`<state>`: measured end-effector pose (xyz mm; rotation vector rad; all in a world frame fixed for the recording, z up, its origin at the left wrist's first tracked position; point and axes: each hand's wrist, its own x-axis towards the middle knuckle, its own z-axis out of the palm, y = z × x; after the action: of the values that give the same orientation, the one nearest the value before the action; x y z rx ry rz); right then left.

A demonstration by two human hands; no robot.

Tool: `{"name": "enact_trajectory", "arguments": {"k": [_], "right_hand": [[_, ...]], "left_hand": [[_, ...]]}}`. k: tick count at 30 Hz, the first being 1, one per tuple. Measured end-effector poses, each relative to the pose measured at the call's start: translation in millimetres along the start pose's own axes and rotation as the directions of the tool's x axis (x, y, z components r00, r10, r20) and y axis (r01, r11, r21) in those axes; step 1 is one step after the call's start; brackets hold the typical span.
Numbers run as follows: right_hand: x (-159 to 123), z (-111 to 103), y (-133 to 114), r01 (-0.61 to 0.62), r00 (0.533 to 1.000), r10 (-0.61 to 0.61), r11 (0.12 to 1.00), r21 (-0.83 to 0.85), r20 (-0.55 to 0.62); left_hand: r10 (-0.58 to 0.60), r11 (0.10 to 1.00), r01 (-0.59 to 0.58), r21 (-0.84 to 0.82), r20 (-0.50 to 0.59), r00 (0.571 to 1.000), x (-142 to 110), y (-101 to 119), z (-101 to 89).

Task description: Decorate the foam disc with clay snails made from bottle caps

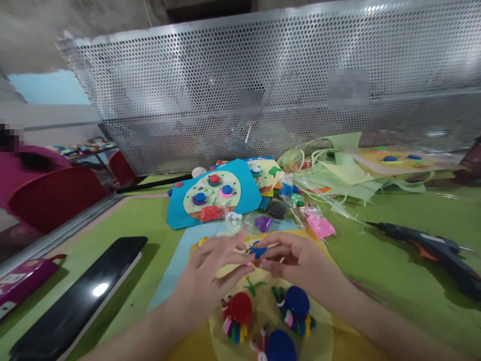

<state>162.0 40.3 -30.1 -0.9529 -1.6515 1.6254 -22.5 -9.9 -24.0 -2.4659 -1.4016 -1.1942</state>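
My left hand [212,263] hovers low over the yellow card [319,321], its thumb and index fingertips close together, with a tiny pink spot at their tips. What they pinch, if anything, is too small to name. Facing it, my right hand [295,254] curls its fingers round a small blue clay figure [258,249], partly hidden behind the fingertips. Nearer me on the card sit a snail-like figure with a red cap [240,308] and two with blue caps, one right [297,302] and one at the bottom edge [281,346]. A green clay sprig [254,287] lies between my wrists.
Behind my hands are bags of purple clay [263,223] and pink clay [319,224], and a blue card with clay figures [248,188]. A glue gun [424,243] lies right; a black phone-like slab [78,296] lies left. Paper scraps [349,173] pile before a perforated metal panel [210,95].
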Motion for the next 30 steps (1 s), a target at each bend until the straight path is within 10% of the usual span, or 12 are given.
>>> {"name": "enact_trajectory", "arguments": {"k": [9,30], "right_hand": [[-2.0,6.9,0.3,-0.033,0.999,0.034,0.997,0.065,-0.019],[-1.3,6.4,-2.7,0.038,0.989,-0.017,0.989,0.139,-0.149]], "left_hand": [[0.322,0.928,-0.299,0.224,-0.074,0.944,-2.2,-4.1,9.0],[-0.043,0.991,0.062,0.121,-0.153,0.987,2.3,5.7,-5.2]]}}
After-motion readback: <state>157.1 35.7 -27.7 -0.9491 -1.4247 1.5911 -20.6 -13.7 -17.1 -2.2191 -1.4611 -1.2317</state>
